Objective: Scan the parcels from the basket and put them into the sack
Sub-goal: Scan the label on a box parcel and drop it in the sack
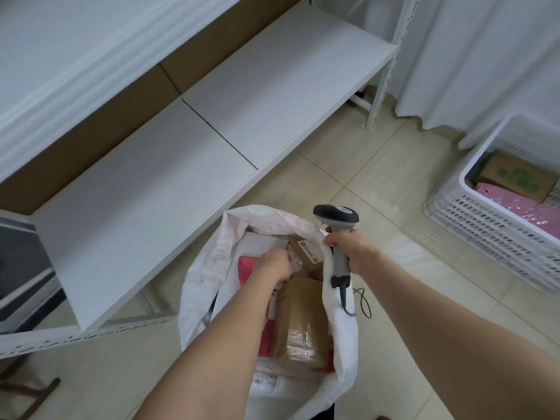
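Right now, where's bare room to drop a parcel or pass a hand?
Bare: the white shelf beside the sack, and the floor tiles between sack and basket. Crowded: the sack mouth, full of parcels, left hand gripping one; right hand holds scanner and sack rim.

Lower centre: reaching with left hand (274, 263) into the open white sack (339, 328), fingers curled among the parcels (303, 322), grip unclear. Gripping the grey scanner (336, 216) upright in right hand (348, 247), with the sack's rim pinched against the handle. At right edge, white basket (485, 219) on the tiled floor, holding a cardboard box (515, 177).
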{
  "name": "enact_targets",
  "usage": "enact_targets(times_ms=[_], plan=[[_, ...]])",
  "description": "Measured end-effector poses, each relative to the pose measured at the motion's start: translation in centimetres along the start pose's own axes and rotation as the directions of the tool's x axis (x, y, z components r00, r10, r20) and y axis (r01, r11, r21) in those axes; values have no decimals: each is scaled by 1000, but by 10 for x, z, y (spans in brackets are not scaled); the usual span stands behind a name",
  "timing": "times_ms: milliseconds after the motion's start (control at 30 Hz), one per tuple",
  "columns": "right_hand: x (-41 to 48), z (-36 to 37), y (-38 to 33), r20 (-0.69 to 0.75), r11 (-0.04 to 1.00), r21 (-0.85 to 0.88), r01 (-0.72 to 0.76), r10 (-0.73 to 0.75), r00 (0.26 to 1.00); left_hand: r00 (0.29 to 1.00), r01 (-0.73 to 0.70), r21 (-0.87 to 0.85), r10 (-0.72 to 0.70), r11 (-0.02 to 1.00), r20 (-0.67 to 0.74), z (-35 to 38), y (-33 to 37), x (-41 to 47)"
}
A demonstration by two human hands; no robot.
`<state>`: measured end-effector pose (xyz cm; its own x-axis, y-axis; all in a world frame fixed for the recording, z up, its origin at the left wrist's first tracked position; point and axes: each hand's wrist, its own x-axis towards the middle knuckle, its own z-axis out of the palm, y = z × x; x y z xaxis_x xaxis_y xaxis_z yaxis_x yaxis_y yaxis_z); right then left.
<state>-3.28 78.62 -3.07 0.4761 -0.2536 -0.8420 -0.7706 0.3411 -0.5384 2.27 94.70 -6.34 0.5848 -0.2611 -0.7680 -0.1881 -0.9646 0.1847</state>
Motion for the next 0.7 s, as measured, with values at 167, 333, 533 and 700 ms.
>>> enact_targets(times_ms=[167, 333, 533, 700], plan=[[-8, -6, 3, -35, 999, -18, 38, -39, 999, 1000, 6, -10, -6, 1000, -15, 2, 2, -14], [-19, -16, 18, -67, 999, -30, 37, -39, 997, 999, 26, -2, -26, 1000, -38, 3, 2, -27], [-41, -30, 28, -101, 999, -3, 44, -44, 994, 997, 27, -12, -28, 1000, -67, 3, 17, -48], [-76, -44, 18, -58, 995, 63, 73, -69, 996, 989, -21, 11, 22, 1000, -148, -24, 43, -70]])
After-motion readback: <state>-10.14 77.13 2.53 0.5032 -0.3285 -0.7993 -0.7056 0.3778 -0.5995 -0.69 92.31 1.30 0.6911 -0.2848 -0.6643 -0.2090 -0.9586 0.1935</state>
